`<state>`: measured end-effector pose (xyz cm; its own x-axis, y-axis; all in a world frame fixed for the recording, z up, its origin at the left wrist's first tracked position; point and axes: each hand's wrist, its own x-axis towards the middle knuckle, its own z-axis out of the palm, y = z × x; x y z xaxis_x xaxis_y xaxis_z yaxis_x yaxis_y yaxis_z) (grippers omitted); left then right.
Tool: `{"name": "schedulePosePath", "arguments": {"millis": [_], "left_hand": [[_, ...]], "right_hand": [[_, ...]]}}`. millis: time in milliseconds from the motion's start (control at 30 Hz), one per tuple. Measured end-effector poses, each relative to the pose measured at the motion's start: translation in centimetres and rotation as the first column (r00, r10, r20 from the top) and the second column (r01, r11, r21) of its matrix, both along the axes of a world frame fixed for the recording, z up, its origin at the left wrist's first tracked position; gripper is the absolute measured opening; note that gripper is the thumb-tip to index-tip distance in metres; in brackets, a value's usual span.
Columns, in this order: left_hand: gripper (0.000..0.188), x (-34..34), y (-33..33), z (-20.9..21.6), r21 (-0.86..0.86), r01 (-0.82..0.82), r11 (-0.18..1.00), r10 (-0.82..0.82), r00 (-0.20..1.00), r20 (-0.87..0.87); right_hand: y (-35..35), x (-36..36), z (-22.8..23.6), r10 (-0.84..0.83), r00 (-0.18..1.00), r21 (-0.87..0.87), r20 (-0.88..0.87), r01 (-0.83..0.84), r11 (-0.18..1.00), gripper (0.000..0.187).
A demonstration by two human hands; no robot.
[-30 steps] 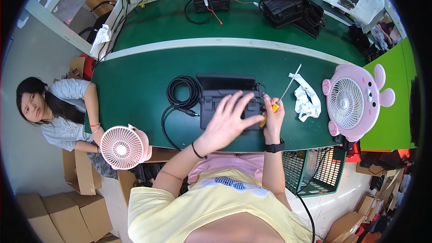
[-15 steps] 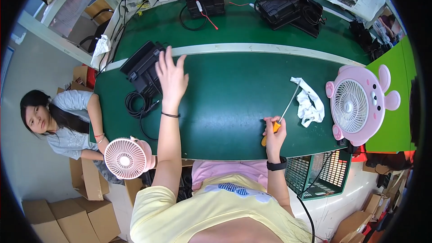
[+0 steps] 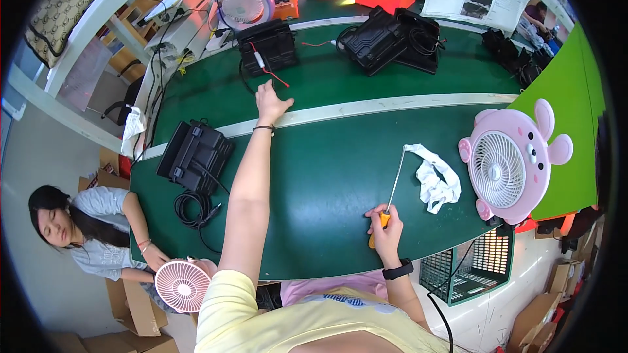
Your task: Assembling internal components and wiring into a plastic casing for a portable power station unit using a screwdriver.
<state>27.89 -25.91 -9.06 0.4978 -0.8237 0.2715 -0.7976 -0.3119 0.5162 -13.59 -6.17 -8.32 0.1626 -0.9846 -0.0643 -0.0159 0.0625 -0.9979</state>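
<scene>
My left hand (image 3: 271, 103) reaches over the pale divider strip, thumb spread from the fingers, holding nothing that I can see. Just beyond its fingertips is a black case-like device (image 3: 273, 49) with a red-and-white lead (image 3: 260, 60); whether they touch I cannot tell. In my right hand (image 3: 386, 225), low over the green table, is a screwdriver (image 3: 396, 183) with a yellow handle, its long shaft slanting up and away. By its tip lies a crumpled white cloth (image 3: 437, 186). Left of my forearm sits another black device (image 3: 203, 150) with a coiled black cable (image 3: 190, 208).
A pink rabbit-shaped fan (image 3: 500, 163) stands at the right table edge. More black devices (image 3: 373, 42) lie on the far section. A co-worker (image 3: 85, 222) sits at the left beside a small pink fan (image 3: 183, 285). A green crate (image 3: 438, 274) stands below the right edge.
My left hand has moved away from the near black device, forward across the divider to the far one. My right hand still grips the screwdriver. The view has shifted, showing more of the far side.
</scene>
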Motion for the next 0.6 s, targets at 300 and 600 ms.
{"name": "schedulePosePath", "arguments": {"millis": [300, 600], "left_hand": [[0.036, -9.3, 8.6, 8.7, -0.258, -0.003, 0.966, -0.033, 0.990, -0.136], [0.031, -14.8, 18.9, 15.0, -0.572, 0.242, 0.783, -0.198, 0.970, 0.140]], "right_hand": [[-0.3, 0.1, -0.7, -0.012, 1.000, -0.018, 0.018, 0.013, 1.000, 0.006], [-0.6, -0.2, -1.0, -0.004, 0.997, -0.024, 0.079, 0.006, 1.000, 0.005]]}}
